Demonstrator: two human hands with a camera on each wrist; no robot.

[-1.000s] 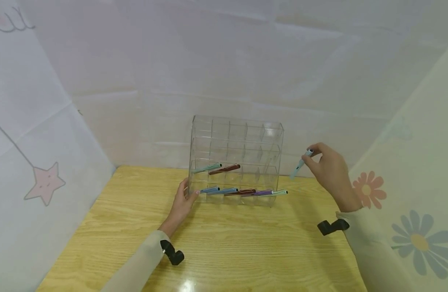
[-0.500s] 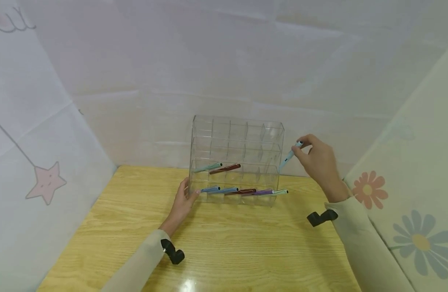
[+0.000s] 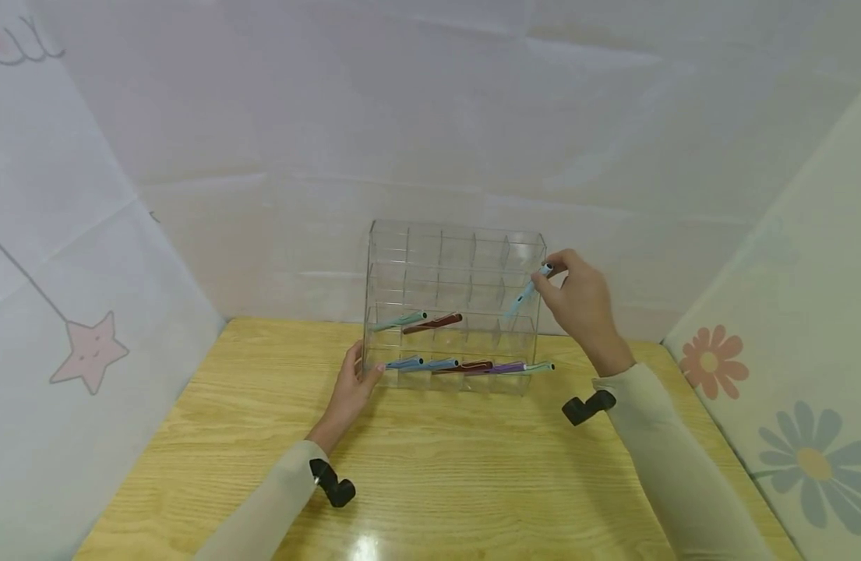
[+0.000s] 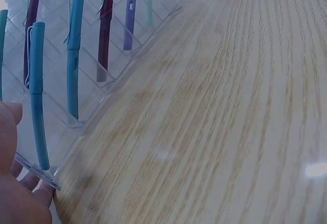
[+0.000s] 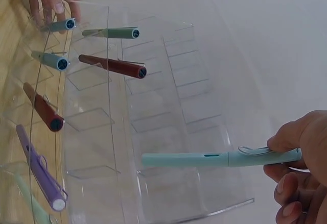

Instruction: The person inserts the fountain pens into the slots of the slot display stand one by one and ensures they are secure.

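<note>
A clear tiered pen organizer (image 3: 456, 251) stands on the table. At its lower left corner my left hand (image 3: 349, 388) grips the side, thumb in front and fingers behind. My right hand (image 3: 579, 302) pinches a light blue pen (image 3: 522, 298) by its capped end, the other end pointing down and left before the upper right compartments. In the right wrist view this pen (image 5: 194, 159) lies across the clear tiers; whether it touches them I cannot tell. The bottom row holds two blue pens (image 4: 74, 55), a dark red pen (image 4: 104, 30), a purple pen (image 4: 131, 15) and a pale green pen (image 5: 25, 196).
In the tier above the bottom row lean a green pen (image 3: 400, 320) and another dark red pen (image 3: 432, 324). The wooden table (image 3: 430, 475) extends in front of the organizer. Pale cloth walls (image 3: 430, 117) stand behind and on both sides.
My right hand has moved left with the light blue pen, from beside the organizer to in front of its right-hand compartments. The left hand and the organizer have stayed in place.
</note>
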